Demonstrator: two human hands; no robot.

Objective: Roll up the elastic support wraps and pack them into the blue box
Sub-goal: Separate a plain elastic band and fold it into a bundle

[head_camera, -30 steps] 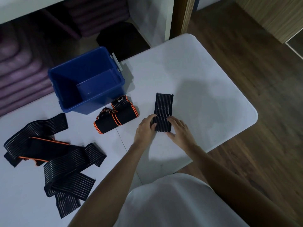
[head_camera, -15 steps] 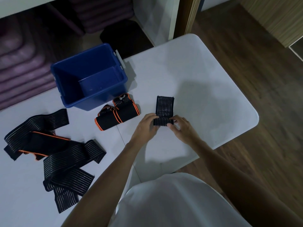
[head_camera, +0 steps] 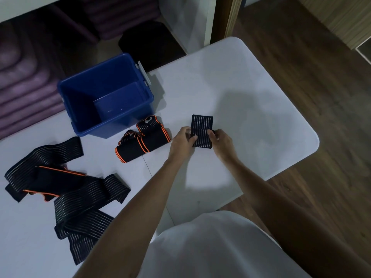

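Observation:
A black striped elastic wrap (head_camera: 201,130) lies on the white table (head_camera: 251,109), its near part rolled up and a short flat tail pointing away from me. My left hand (head_camera: 181,142) pinches the roll's left end and my right hand (head_camera: 221,142) pinches its right end. The blue box (head_camera: 104,95) stands open to the upper left with nothing visible inside. Two rolled black wraps with orange trim (head_camera: 143,142) lie side by side just in front of the box, left of my left hand.
A loose pile of unrolled black wraps (head_camera: 66,193), some orange-edged, sprawls on the table's left side. The table's rounded right edge drops to a wooden floor (head_camera: 321,97). Purple cushions (head_camera: 26,91) and a black item (head_camera: 148,41) lie beyond the box.
The roll has advanced away from me along the striped wrap, so the flat tail is much shorter. Both hands moved forward with it.

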